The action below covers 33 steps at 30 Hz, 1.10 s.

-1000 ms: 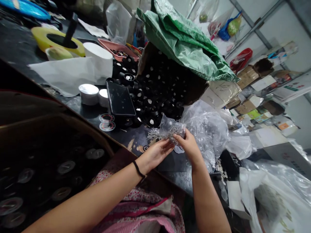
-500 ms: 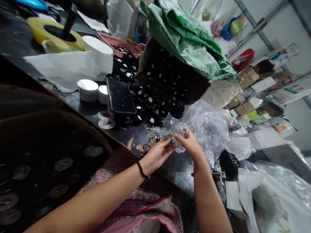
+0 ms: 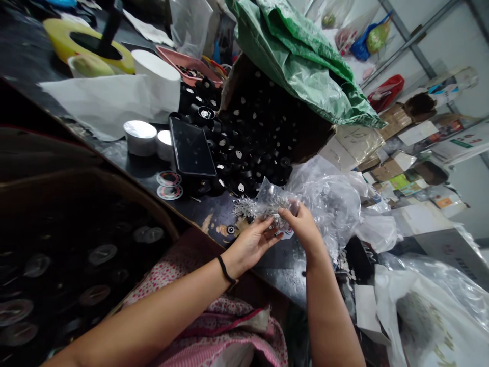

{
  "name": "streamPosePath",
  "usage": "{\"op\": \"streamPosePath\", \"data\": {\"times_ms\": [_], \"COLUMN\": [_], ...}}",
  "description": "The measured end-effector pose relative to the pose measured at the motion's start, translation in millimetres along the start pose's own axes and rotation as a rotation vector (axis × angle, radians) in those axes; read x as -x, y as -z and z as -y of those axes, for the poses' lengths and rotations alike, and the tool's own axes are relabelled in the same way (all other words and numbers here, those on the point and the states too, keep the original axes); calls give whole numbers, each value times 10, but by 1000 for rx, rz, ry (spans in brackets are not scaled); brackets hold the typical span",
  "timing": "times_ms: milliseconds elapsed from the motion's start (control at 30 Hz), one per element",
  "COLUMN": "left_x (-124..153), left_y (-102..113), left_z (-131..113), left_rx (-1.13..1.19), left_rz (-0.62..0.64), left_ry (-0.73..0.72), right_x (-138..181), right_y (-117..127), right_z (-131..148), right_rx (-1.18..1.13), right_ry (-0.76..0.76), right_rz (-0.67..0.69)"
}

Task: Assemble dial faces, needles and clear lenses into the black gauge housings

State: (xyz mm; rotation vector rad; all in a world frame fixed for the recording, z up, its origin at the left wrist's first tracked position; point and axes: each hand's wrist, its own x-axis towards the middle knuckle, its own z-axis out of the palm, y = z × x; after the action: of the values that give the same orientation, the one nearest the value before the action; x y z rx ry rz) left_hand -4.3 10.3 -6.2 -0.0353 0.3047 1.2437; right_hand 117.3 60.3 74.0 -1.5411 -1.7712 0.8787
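Phone (image 3: 193, 149) beyond and left of the fingers, silvery bits (image 3: 244, 207) just left of them. Left hand (image 3: 252, 244) touches clear bag (image 3: 275, 206) (grip: can't tell); right hand (image 3: 303, 224) pinches it between fingers, plastic heap (image 3: 331, 204) just right.

I'm standing in what looks like an assembly workshop: many similar black parts (image 3: 250, 163) are lying heaped across a dark workbench (image 3: 282, 275), a fat yellow roll (image 3: 58, 47) is sitting farther along, and cartons (image 3: 395, 121) are piling up near the wall (image 3: 454, 43).
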Motion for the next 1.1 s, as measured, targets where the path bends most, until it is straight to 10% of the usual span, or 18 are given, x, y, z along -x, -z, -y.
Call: {"op": "streamPosePath", "data": {"times_ms": [1100], "left_x": [-19], "left_y": [-26], "left_z": [-64], "left_rx": [-76], "left_rz": [-10], "left_ry": [-48], "right_x": [111], "right_y": [-22], "right_z": [-58], "right_rx": [-153], "right_ry": [-46], "right_rz": [-194]}}
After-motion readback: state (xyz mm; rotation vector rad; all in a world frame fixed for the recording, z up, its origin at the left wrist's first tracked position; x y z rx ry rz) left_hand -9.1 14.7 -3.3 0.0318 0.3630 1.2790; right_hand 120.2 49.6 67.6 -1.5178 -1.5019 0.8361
